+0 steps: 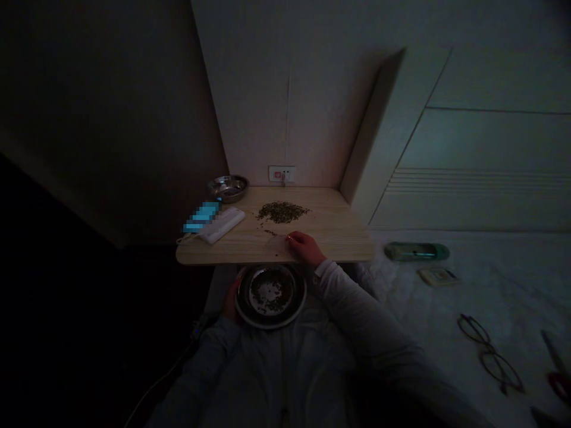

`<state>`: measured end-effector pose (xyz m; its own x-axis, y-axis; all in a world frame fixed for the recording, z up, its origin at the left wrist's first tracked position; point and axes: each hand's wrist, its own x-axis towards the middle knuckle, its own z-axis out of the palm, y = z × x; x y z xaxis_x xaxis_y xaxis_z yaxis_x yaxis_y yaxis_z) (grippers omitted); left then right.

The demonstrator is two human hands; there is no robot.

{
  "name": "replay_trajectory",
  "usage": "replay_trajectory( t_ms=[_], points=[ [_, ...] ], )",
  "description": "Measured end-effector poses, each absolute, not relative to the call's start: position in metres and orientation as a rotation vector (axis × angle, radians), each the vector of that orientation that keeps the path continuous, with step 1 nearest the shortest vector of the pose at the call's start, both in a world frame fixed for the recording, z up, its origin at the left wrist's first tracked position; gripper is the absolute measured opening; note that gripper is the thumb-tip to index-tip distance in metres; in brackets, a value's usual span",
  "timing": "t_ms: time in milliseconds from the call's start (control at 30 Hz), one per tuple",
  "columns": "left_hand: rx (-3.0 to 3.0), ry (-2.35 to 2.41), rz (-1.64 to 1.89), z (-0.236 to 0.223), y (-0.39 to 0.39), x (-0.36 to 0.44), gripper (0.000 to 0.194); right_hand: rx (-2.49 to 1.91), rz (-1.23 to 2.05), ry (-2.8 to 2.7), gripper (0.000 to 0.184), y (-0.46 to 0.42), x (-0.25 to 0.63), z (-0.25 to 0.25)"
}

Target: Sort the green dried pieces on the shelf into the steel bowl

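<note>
My left hand [231,302] is closed on the left rim of a round dish with a pale edge [270,326], held below the table's front edge. Small dark grains [277,302] lie scattered over the dish's shiny metal inside. Above the tabletop, my right hand [305,247] has its fingers pinched together. From the fingertips a thin, see-through piece [277,242] seems to stick out to the left; the dim light hides its exact kind. A heap of the same sort of grains [282,212] is spread on the wood just beyond this hand, with a few strays nearer.
The small wooden table [330,217] stands against a wall with a socket [281,173]. On its left are a metal bowl [228,188], a white power strip [223,224] and a blurred-out lit screen [201,217]. Eyeglasses [488,351] and a green bottle-like case [416,251] lie on the bed.
</note>
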<state>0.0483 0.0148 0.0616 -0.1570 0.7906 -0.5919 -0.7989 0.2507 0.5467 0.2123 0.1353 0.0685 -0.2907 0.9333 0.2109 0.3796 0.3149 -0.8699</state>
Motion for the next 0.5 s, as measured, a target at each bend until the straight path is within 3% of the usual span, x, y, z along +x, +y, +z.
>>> replay_trajectory(
  t_ms=[500],
  points=[
    [-0.014,1.049,1.402,0.0629,0.0176,0.0488,0.027,-1.188,0.806,-1.992,0.020,0.1318,0.2102,0.0708]
  ],
)
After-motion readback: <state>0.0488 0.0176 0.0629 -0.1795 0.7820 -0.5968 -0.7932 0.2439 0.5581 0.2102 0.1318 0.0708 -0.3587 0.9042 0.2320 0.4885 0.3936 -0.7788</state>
